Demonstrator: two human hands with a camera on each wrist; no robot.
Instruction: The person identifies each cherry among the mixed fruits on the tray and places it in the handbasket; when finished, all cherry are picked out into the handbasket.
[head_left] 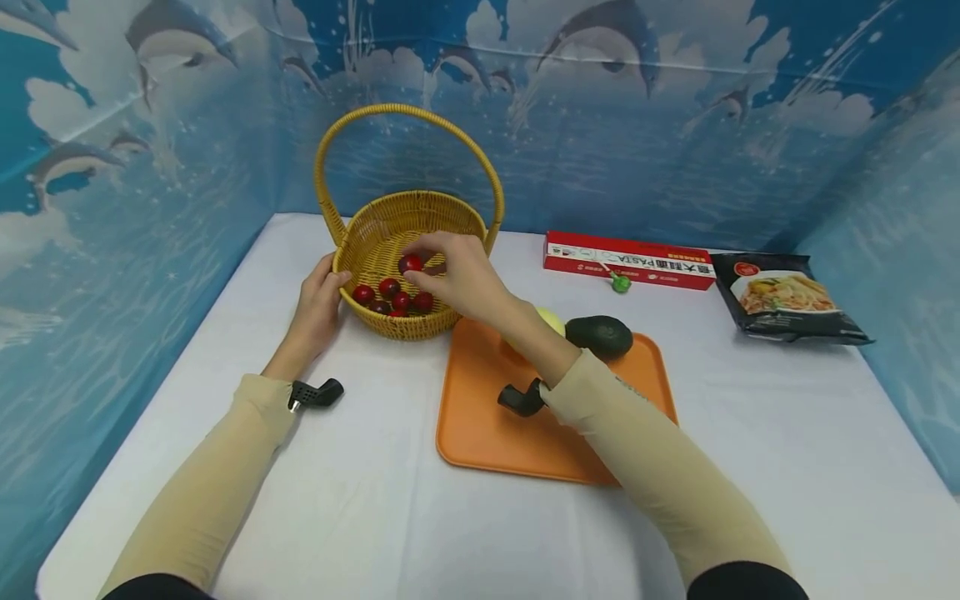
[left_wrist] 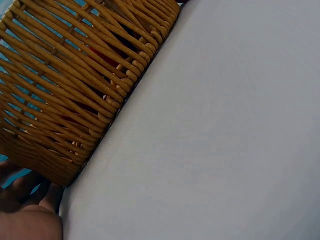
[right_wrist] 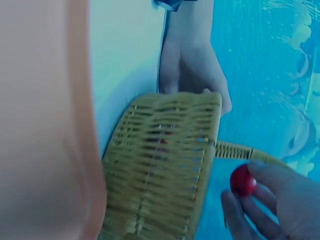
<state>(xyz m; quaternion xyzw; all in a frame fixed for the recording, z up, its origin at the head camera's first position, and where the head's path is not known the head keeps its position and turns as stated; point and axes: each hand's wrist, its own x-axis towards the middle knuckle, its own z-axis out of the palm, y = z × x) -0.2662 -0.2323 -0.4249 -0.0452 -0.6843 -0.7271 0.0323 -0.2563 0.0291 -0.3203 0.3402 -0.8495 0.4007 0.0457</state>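
Observation:
A yellow wicker basket [head_left: 405, 329] with a tall arched handle stands at the back left of the table. My left hand [head_left: 318, 304] grips its left side, thumb over the rim; in the left wrist view the fingers [left_wrist: 47, 195] lie against the wicker. Over the basket's opening, my right hand [head_left: 457, 271] pinches a round red cherry [head_left: 410, 263] between thumb and fingers. That cherry [right_wrist: 243, 180] shows clear of the rim in the right wrist view. Several more dark red cherries [head_left: 389, 288] lie on the basket floor.
Beneath my right forearm is an orange tray [head_left: 480, 433] bearing an avocado [head_left: 600, 336] and a partly hidden yellow-green round fruit [head_left: 552, 320]. Behind it lie a red pasta box [head_left: 630, 258], a green lollipop [head_left: 620, 283] and a black food packet [head_left: 787, 296]. Dolphin-printed cloth walls surround the table.

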